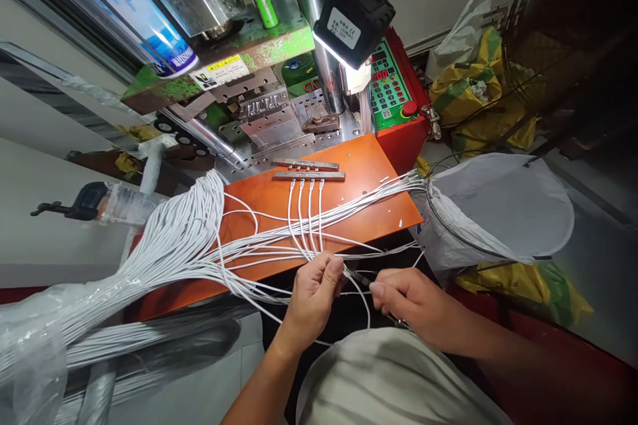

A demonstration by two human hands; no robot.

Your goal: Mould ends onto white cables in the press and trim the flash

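My left hand (pixel 316 292) is closed on a white cable (pixel 367 309), pinching it near a small end piece between thumb and fingers. My right hand (pixel 416 299) is wrapped round a slim metal tool that looks like pliers (pixel 359 277); its tip reaches the cable end, and the fingers hide most of its handles. Just beyond my hands, many white cables (pixel 259 239) lie across an orange board (pixel 359 166). Several of them run up to a slotted metal bar (pixel 309 176), with a second metal bar (pixel 305 164) behind it.
A press with a green plate (pixel 279 46) and a metal mould (pixel 269 119) stands behind the board. A black lamp (pixel 353 23) hangs beside a red control box (pixel 406 139). At right is a white-lined hoop bag (pixel 503 199); at left, a thick cable bundle (pixel 184 226).
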